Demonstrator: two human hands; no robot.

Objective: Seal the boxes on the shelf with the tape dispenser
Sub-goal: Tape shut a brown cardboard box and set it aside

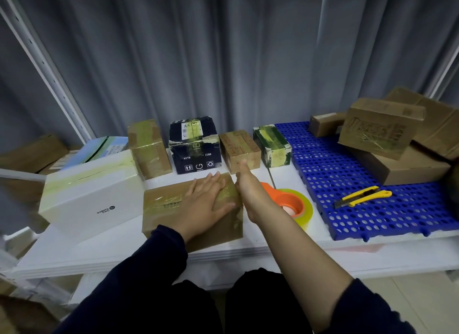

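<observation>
Pressing brown box (161,209), flat left hand (206,202); black box (195,147) marked "SIGN"

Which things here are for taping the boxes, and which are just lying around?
For the job: brown box under the left hand, right hand at its side, tape dispenser, white box, black box.
Lying about: knife, blue mat, curtain.
</observation>
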